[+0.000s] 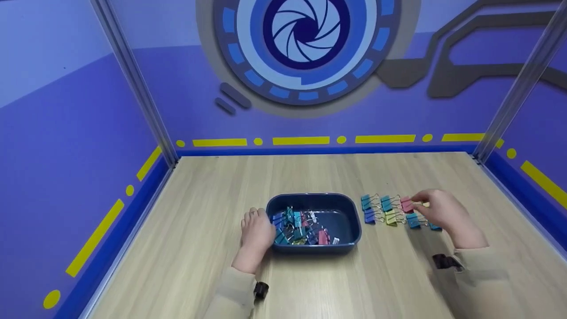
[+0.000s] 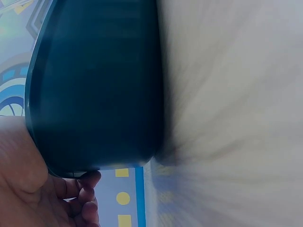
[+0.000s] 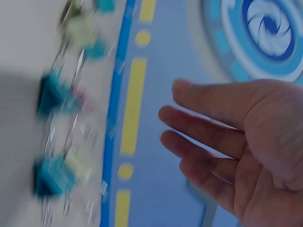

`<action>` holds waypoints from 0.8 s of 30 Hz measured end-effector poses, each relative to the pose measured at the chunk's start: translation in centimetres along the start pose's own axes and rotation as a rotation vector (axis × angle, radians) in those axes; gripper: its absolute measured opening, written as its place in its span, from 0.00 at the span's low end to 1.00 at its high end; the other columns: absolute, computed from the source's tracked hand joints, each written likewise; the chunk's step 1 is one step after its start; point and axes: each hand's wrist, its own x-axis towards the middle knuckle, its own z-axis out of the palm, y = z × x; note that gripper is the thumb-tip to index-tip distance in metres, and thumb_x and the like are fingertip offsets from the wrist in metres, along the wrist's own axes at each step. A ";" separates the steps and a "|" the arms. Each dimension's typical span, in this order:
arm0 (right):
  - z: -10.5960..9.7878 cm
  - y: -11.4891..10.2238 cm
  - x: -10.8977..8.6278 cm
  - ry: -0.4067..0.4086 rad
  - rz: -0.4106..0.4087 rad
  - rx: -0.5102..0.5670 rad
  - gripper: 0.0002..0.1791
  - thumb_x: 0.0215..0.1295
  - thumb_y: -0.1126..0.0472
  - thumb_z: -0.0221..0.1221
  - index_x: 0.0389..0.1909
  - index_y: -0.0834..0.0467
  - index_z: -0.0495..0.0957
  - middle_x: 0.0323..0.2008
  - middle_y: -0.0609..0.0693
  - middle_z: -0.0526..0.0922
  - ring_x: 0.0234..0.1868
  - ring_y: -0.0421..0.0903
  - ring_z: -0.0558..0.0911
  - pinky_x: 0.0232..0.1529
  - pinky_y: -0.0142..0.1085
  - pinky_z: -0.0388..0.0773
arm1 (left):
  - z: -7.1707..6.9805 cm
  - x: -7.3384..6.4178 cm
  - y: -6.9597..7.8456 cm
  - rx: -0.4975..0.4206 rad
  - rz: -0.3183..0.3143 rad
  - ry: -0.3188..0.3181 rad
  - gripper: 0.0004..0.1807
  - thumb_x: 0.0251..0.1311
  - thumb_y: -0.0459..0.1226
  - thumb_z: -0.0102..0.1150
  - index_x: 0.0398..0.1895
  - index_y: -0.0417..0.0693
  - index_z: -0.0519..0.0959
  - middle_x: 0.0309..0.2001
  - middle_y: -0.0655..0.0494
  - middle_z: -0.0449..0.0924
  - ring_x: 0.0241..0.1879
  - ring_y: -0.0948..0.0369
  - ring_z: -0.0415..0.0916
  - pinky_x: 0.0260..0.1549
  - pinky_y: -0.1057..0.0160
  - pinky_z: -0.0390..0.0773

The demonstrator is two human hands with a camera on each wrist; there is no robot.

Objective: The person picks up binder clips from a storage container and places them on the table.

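Binder clips [image 1: 392,210] lie in two rows under the right hand [image 1: 443,212], its fingers loose and holding nothing. Left hand [image 1: 257,232] rests relaxed against the blue tray [image 1: 350,212] of mixed clips. Best keep the tray steady and set each clip in line. Pale wood surface [image 1: 199,199]; purple booth walls [image 1: 66,133].

The head view looks forward and down from above onto the light wooden table [image 1: 310,283], facing the purple back wall [image 1: 177,88]. The left wrist view sits very close beside the dark blue plastic tray [image 2: 99,85], also in the head view. The right wrist view, blurred, looks across the coloured binder clips [image 3: 52,137] toward that wall.
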 end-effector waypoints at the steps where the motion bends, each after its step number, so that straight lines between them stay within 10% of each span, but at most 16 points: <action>1: 0.4 -1.2 0.2 0.003 -0.019 0.024 0.14 0.68 0.61 0.64 0.47 0.67 0.85 0.44 0.65 0.87 0.44 0.61 0.85 0.45 0.56 0.81 | 0.0 0.0 0.0 0.002 0.002 0.002 0.17 0.61 0.34 0.64 0.48 0.31 0.76 0.48 0.37 0.74 0.51 0.43 0.70 0.52 0.45 0.69; 11: 6.4 -11.2 1.3 -0.024 -0.260 0.159 0.06 0.65 0.61 0.67 0.39 0.59 0.88 0.33 0.49 0.89 0.30 0.38 0.82 0.34 0.33 0.80 | 0.3 0.0 -0.1 0.025 0.010 0.006 0.16 0.61 0.35 0.63 0.47 0.33 0.76 0.47 0.38 0.75 0.50 0.43 0.71 0.51 0.46 0.69; 24: 11.7 -17.7 1.2 -0.044 -0.212 0.162 0.15 0.62 0.54 0.71 0.41 0.62 0.84 0.29 0.50 0.87 0.24 0.37 0.80 0.29 0.35 0.81 | 0.0 0.1 -0.2 0.021 0.002 -0.005 0.17 0.61 0.36 0.64 0.48 0.32 0.76 0.48 0.38 0.74 0.51 0.42 0.71 0.53 0.45 0.70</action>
